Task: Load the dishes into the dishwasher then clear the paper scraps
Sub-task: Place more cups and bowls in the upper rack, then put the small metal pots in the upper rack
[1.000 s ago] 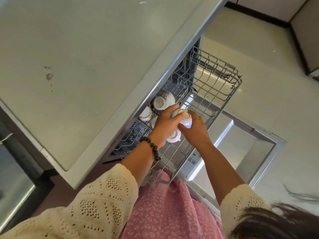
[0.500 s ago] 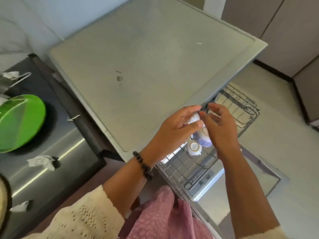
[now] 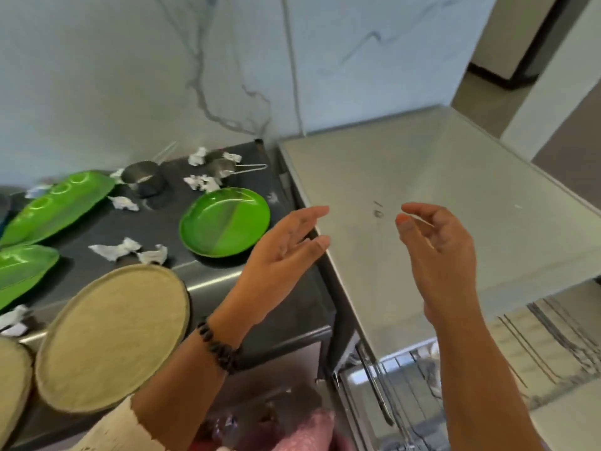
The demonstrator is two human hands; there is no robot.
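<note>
Left hand (image 3: 286, 252): raised over the desk edge, fingers straight and loosely spread, palm turned inward, holding nothing; dark bead bracelet (image 3: 218, 348) on the wrist.
Right hand (image 3: 439, 252): raised opposite the left hand, well apart from it, fingers relaxed and slightly curled, thumb forward, holding nothing.
Round green plate (image 3: 225, 231): flat on the dark desk (image 3: 97, 229), just left of the left hand's fingertips, not touched.
Leaf-shaped green dishes: one long with round hollows (image 3: 55, 205), far left of the left hand; another (image 3: 19, 271) nearer, at the left border.
Round tan plates: one large (image 3: 113, 336) below and left of the left hand, beside the left forearm; a second (image 3: 13, 388) partly cut off at the lower left.
Small metal cups: one (image 3: 143, 177) and one with a wire handle (image 3: 224, 167), beyond the round green plate, far from both hands.
Paper scraps: crumpled white bits scattered on the dark desk, two (image 3: 130, 250) left of the green plate, others (image 3: 201, 183) near the cups, one (image 3: 123, 203) between, more (image 3: 13, 320) at the left edge.
Dishwasher top (image 3: 439, 177): pale flat surface under and beyond both hands.
Dishwasher rack (image 3: 406, 379): wire rack pulled out below the right forearm, blurred; contents not clear.
</note>
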